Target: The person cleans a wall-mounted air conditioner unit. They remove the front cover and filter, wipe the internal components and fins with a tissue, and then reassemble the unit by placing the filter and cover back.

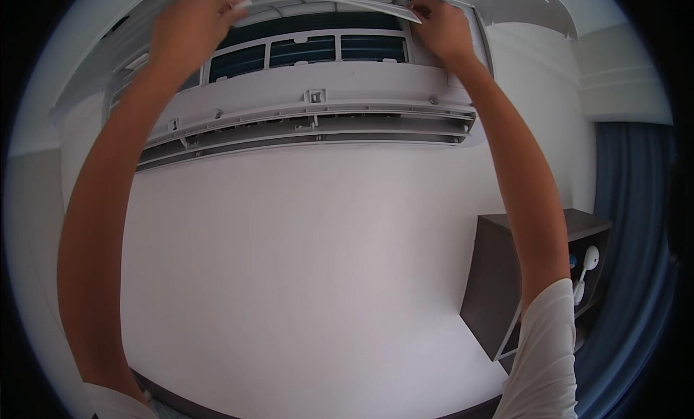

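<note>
Both my arms reach up to a wall-mounted air conditioner indoor unit (379, 86), whose front cover (534, 7) is raised. My left hand (198, 26), slightly blurred, pinches the left end of a thin white framed panel, which looks like an air filter (352, 3). At the panel's right corner is my right hand (440, 23), its fingers closed around the edge. Behind the panel, dark coil fins (302, 50) show through the unit's white grid frame. Lower down, the air outlet louver (379, 127) stands open. The panel's upper part is cut off by the picture's top edge.
A dark shelf cabinet (490, 278) is on the right below the unit, with a white object (591, 257) inside. A blue curtain (629, 202) hangs at the far right. White wall (303, 256) lies below the unit, and a dark edge (179, 394) runs along the bottom.
</note>
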Tool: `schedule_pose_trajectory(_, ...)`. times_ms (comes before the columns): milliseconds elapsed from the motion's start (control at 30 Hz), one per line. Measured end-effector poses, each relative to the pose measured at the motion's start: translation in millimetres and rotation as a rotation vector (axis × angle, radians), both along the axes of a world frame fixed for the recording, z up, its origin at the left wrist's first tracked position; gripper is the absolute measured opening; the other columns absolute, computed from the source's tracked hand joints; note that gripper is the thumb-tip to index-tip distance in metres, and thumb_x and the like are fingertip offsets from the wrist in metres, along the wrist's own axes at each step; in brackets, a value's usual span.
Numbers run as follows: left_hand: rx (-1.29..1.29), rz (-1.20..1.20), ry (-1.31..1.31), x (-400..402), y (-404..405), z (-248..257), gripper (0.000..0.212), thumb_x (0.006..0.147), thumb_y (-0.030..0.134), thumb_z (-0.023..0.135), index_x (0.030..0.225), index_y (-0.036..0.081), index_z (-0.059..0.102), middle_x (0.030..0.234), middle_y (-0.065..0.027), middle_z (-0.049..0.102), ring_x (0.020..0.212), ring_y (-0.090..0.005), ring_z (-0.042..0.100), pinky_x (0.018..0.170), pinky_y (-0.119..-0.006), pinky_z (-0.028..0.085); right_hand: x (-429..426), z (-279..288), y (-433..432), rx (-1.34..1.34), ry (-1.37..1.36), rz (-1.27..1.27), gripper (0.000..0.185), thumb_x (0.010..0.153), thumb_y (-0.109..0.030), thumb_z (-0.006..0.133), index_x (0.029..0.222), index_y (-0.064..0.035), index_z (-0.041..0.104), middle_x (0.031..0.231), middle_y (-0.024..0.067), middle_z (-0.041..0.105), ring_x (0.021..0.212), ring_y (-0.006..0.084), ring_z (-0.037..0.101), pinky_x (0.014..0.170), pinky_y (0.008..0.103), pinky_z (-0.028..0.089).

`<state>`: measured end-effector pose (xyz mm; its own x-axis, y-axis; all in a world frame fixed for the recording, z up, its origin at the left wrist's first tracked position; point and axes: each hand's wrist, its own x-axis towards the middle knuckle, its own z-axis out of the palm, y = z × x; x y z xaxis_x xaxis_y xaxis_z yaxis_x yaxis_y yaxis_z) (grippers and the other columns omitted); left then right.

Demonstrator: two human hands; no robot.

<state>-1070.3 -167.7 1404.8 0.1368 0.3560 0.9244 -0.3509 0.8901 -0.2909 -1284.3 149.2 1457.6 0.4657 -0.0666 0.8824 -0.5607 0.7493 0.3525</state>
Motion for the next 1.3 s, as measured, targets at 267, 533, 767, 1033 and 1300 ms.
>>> schedule_pose_trajectory(267, -0.205, 0.168, 0.04, -35, -17, -46, 0.032, 0.087, 0.036, 0.068, 0.115, 0.021, 0.073, 0.09, 0.0015, 0.069, 0.072, -0.0176, 0.065, 0.058, -0.03, 0.049, 42, 7, 16, 0.279, -0.614, 0.208, 0.024, 0.096, -0.016, 0.059, 0.117, -0.0058, 0.065, 0.092, 0.0116, 0.069, 0.079, 0.0229, 0.065, 0.072, 0.0348, 0.052)
schedule_pose_trajectory(533, -0.179, -0.13, -0.039, -66, -30, -46, 0.033, 0.088, 0.041, 0.066, 0.117, 0.027, 0.073, 0.101, 0.0045, 0.067, 0.071, -0.0177, 0.065, 0.064, -0.032, 0.054, 50, -38, -2, 0.059, 0.001, 0.138, 0.021, 0.091, -0.024, 0.068, 0.107, -0.0107, 0.073, 0.084, 0.0064, 0.069, 0.07, 0.0179, 0.066, 0.067, 0.0328, 0.055)
schedule_pose_trajectory(767, 0.002, -0.407, -0.228, -63, -31, -38, 0.03, 0.088, 0.033, 0.071, 0.117, 0.023, 0.075, 0.112, -0.0002, 0.066, 0.09, -0.0179, 0.062, 0.079, -0.03, 0.049, 43, -88, -44, 0.421, 0.064, 0.04, 0.019, 0.094, -0.022, 0.066, 0.108, -0.0125, 0.07, 0.102, 0.0056, 0.065, 0.092, 0.0238, 0.063, 0.081, 0.0331, 0.051)
schedule_pose_trajectory(1033, 0.072, -0.603, -0.364, -69, -46, -24, 0.02, 0.09, 0.021, 0.072, 0.108, 0.014, 0.077, 0.103, -0.0016, 0.07, 0.092, -0.0172, 0.061, 0.083, -0.028, 0.046, 36, -78, -49, 0.402, 0.031, 0.125, 0.017, 0.095, -0.021, 0.062, 0.098, -0.0086, 0.073, 0.099, 0.0057, 0.067, 0.094, 0.0291, 0.063, 0.084, 0.0388, 0.051)
schedule_pose_trajectory(1300, -0.016, -0.535, -0.321, -68, -46, -52, 0.028, 0.083, 0.032, 0.077, 0.104, 0.013, 0.077, 0.103, -0.0001, 0.068, 0.094, -0.0202, 0.065, 0.079, -0.034, 0.05, 34, -104, -43, 0.381, 0.188, -0.025, 0.023, 0.09, -0.025, 0.069, 0.103, -0.0062, 0.074, 0.098, 0.006, 0.064, 0.09, 0.0268, 0.061, 0.08, 0.0384, 0.049)
